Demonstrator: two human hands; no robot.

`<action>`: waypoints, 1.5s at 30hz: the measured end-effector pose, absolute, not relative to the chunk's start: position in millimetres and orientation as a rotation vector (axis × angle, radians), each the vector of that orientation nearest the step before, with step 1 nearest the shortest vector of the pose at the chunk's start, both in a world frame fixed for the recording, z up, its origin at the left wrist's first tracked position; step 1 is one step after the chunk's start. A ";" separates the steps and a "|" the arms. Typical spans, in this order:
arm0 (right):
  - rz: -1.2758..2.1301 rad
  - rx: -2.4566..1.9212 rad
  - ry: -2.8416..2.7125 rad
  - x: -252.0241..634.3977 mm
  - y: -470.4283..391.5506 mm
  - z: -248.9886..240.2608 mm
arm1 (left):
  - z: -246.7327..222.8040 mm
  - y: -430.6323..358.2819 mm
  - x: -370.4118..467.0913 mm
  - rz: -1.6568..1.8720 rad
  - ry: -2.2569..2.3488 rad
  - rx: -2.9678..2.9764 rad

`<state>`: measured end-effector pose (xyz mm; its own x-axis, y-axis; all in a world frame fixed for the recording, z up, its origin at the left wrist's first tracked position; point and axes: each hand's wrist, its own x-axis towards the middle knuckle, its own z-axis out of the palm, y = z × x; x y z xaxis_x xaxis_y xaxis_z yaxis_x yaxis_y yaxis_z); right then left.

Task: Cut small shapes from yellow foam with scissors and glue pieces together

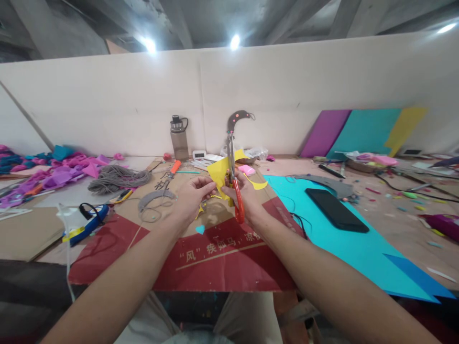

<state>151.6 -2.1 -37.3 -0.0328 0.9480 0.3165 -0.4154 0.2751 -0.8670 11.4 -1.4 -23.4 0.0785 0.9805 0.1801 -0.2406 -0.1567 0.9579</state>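
Observation:
My left hand point(195, 196) pinches the edge of a yellow sheet point(219, 173) above the cardboard. Red-handled scissors point(239, 203) stand upright in my right hand point(247, 198), their blades pointing up beside the yellow sheet. Yellow scraps lie under and around the hands, and a curved yellow strip point(256, 182) is just right of my right hand. A small cyan piece point(200, 230) rests on the red and brown cardboard point(229, 272). Left of my left hand is a grey crescent point(156, 199) with a thin cord.
A grey bottle point(180, 141) stands by the white wall. A black phone point(335, 210) lies on cyan sheets point(376, 253) at right. Grey cord point(118, 179), purple scraps point(59, 179) and a blue-and-white tool point(88, 222) are at left. A spotted dark crescent point(236, 119) is at the wall.

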 end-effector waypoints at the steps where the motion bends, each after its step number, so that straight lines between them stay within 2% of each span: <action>1: 1.219 -0.634 -1.103 151.4 -2.2 -37.3 | -22.9 -1.9 12.0 1.356 0.873 1.198; 14: 1.139 -0.705 -1.185 154.9 -3.5 -34.2 | -18.4 -3.8 12.0 1.360 0.855 1.018; 29: 1.064 -0.768 -1.167 156.0 -4.1 -29.9 | -21.6 -9.6 16.6 1.269 0.886 1.273; 33: 0.989 -0.806 -1.179 163.8 -5.3 -22.8 | -23.7 -5.3 12.2 1.339 0.963 1.279; 38: 0.859 -0.822 -1.375 173.3 3.0 -25.7 | -24.8 -0.2 5.3 1.419 1.110 1.416; 45: 0.700 -0.970 -1.648 171.6 -0.1 -31.6 | -20.3 -6.3 11.8 1.258 1.002 1.410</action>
<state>171.6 -0.1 -31.6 -0.1201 0.8658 0.4858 0.2514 0.4999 -0.8288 11.8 -6.3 -20.3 0.1305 0.9708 0.2014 -0.0212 -0.2003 0.9795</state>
